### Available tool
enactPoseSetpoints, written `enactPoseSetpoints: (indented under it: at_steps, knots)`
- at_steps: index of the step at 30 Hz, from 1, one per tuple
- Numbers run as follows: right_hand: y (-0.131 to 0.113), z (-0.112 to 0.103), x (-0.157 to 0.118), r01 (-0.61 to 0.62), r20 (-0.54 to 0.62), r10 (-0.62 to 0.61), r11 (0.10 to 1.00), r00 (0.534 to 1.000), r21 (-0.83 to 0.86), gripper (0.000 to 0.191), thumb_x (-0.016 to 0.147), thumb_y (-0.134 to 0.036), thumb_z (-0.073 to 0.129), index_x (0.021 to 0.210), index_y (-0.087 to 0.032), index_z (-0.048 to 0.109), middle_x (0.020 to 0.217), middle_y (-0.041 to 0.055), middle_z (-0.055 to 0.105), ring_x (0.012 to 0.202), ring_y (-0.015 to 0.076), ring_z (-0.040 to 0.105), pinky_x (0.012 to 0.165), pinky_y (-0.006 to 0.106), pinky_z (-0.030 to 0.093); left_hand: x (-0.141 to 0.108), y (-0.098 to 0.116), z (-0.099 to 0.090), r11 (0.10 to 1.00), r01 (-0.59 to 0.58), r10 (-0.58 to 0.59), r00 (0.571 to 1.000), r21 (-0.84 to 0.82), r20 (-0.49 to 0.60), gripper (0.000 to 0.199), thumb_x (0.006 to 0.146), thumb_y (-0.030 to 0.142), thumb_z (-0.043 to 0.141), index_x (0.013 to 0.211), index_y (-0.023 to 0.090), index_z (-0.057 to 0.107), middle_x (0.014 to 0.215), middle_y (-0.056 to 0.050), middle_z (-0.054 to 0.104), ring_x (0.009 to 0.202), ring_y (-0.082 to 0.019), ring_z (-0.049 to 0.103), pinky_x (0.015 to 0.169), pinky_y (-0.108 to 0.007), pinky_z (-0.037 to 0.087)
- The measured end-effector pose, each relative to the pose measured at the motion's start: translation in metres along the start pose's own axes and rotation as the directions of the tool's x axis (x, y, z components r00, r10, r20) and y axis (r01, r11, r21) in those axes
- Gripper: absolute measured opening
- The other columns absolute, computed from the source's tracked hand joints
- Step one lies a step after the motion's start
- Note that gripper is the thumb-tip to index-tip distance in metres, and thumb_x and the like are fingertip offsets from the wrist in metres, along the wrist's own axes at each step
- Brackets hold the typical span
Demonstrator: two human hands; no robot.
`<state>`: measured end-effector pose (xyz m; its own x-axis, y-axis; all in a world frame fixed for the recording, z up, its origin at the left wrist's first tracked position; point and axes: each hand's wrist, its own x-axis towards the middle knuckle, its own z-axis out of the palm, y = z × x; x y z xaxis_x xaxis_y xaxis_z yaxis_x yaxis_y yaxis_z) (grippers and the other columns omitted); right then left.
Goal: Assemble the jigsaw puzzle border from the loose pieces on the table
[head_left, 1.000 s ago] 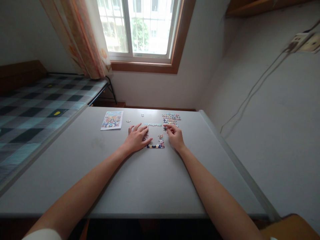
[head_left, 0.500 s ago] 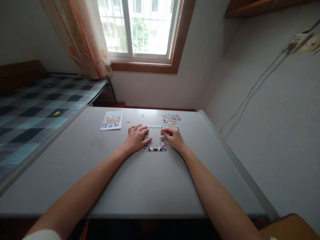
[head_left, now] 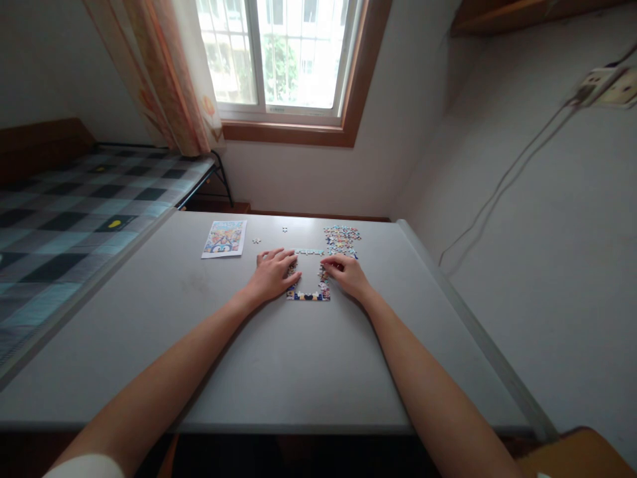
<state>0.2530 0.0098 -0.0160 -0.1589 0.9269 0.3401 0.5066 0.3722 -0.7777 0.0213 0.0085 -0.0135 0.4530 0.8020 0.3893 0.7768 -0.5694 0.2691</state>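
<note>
A rectangular frame of joined puzzle pieces [head_left: 308,297] lies on the grey table, its middle showing bare tabletop. My left hand [head_left: 273,271] rests with spread fingers over the frame's left side, covering part of it. At the upper right side, my right hand [head_left: 346,273] has its thumb and forefinger pinched together at the edge pieces; whatever is between the fingertips is too small to make out. Just beyond my right hand lies a pile of loose puzzle pieces [head_left: 342,238].
A printed picture sheet [head_left: 223,239] lies at the table's back left. Small loose pieces [head_left: 257,241] sit between it and the pile. Left of the table [head_left: 298,372] stands a bed with a checked cover [head_left: 107,192]; a wall is on the right.
The view has shifted very slightly. Both hands stay at nearly the same places on the puzzle frame.
</note>
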Motion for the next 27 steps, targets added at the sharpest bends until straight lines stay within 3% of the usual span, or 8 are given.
enactPoseSetpoints:
  at_steps: [5, 10, 17, 27]
  knots:
    - [-0.001, 0.000, 0.000, 0.004, 0.011, -0.004, 1.000, 1.000, -0.005, 0.019, 0.078, -0.028, 0.057, 0.083, -0.018, 0.073, 0.080, 0.0046, 0.068, 0.068, 0.0143, 0.056, 0.065, 0.027, 0.044, -0.002, 0.015, -0.004, 0.993, -0.116, 0.116, 0.993, -0.021, -0.024, 0.033, 0.085, 0.040, 0.057, 0.115, 0.029, 0.062, 0.128, -0.005, 0.057, 0.121, -0.026, 0.047, 0.105, -0.047, 0.025]
    - [-0.002, 0.000, 0.000, 0.017, 0.007, -0.017, 1.000, 1.000, -0.010, 0.017, 0.078, -0.027, 0.058, 0.081, -0.019, 0.073, 0.078, 0.0044, 0.068, 0.069, 0.0149, 0.057, 0.065, 0.027, 0.044, -0.005, 0.032, -0.007, 0.956, -0.278, 0.286, 0.955, -0.098, 0.075, 0.036, 0.084, 0.045, 0.058, 0.117, 0.034, 0.062, 0.128, -0.004, 0.056, 0.119, -0.025, 0.048, 0.106, -0.048, 0.024]
    - [0.002, 0.001, 0.001, 0.018, 0.022, -0.017, 1.000, 1.000, -0.008, 0.018, 0.079, -0.027, 0.057, 0.084, -0.019, 0.073, 0.079, 0.0044, 0.068, 0.070, 0.0151, 0.057, 0.065, 0.027, 0.044, -0.006, 0.032, -0.009, 0.936, -0.321, 0.334, 0.938, -0.143, 0.087, 0.043, 0.082, 0.047, 0.058, 0.124, 0.038, 0.057, 0.125, -0.004, 0.057, 0.117, -0.027, 0.048, 0.104, -0.046, 0.028]
    - [0.002, 0.001, 0.000, 0.017, 0.033, -0.017, 1.000, 0.999, -0.016, 0.019, 0.080, -0.027, 0.056, 0.085, -0.019, 0.073, 0.079, 0.0046, 0.067, 0.070, 0.0153, 0.056, 0.065, 0.028, 0.043, -0.006, 0.031, -0.007, 0.954, -0.286, 0.298, 0.942, -0.094, 0.153, 0.041, 0.087, 0.049, 0.050, 0.127, 0.039, 0.055, 0.130, -0.003, 0.053, 0.121, -0.026, 0.044, 0.106, -0.045, 0.024]
